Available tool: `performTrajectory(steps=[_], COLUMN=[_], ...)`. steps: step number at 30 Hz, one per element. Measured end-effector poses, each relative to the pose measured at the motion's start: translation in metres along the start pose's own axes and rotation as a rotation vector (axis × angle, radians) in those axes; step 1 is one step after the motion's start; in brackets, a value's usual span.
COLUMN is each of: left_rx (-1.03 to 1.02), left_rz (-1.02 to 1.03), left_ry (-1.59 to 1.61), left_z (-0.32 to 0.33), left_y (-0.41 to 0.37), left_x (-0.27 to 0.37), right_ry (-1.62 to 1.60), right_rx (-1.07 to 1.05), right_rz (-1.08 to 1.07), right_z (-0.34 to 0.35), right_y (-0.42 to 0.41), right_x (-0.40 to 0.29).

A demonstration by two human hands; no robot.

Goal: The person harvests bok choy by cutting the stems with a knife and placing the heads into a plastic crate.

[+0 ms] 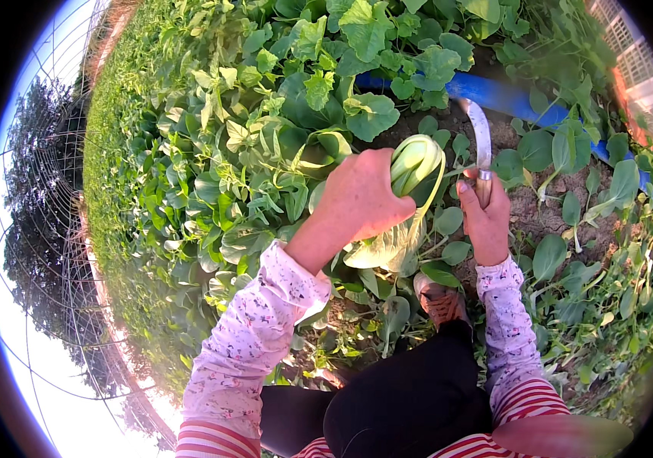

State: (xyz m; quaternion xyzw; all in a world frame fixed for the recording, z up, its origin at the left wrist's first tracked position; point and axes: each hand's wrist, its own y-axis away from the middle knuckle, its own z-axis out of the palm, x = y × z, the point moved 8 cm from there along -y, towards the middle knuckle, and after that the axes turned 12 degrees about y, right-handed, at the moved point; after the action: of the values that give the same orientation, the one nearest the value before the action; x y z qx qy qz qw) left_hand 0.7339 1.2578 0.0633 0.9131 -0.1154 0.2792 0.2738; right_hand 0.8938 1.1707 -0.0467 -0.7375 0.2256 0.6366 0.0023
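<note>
In my left hand (358, 197) is a head of bok choy (418, 159), gripped around its stalks with the pale base facing up and away. One loose stalk bends down from it, and a yellowish leaf (386, 252) hangs beneath my fist. My right hand (485, 217) grips the wooden handle of a sickle (480, 134). Its curved blade points away from me and bears dark specks; the tip lies near a blue hose (498, 97). The blade is apart from the bok choy, to its right.
Dense leafy plants (235, 172) fill the ground at left and ahead. Cut leaves (549, 257) lie on bare soil at right. My shoe (441, 300) stands just below the hands. A wire frame (46, 229) curves along the left, and white crates (641, 63) stand at far right.
</note>
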Motion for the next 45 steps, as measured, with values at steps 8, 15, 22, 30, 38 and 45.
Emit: performTrajectory(steps=[8, 15, 22, 30, 38, 45], left_rx=[-0.424, -0.392, -0.304, -0.279, -0.204, -0.31], left_rz=[-0.166, -0.21, -0.105, -0.146, 0.115, 0.229], left_ry=[-0.877, -0.96, -0.97, -0.958, -0.603, -0.01], left_z=[0.0, -0.027, -0.03, -0.028, -0.018, 0.007], left_y=[-0.104, -0.081, -0.073, -0.059, 0.008, 0.088], left_x=[-0.073, -0.137, -0.142, -0.152, -0.06, -0.011], right_ry=[0.453, 0.573, 0.706, 0.812, -0.704, -0.853], right_rx=[-0.309, -0.445, -0.497, -0.66, -0.34, -0.263], right_rz=[0.006, -0.051, -0.032, -0.08, 0.243, -0.021], right_z=[0.124, 0.18, 0.199, 0.213, 0.132, 0.055], right_y=[-0.049, -0.078, -0.08, -0.058, -0.034, 0.003], right_x=[0.048, 0.039, 0.047, 0.071, 0.067, -0.025])
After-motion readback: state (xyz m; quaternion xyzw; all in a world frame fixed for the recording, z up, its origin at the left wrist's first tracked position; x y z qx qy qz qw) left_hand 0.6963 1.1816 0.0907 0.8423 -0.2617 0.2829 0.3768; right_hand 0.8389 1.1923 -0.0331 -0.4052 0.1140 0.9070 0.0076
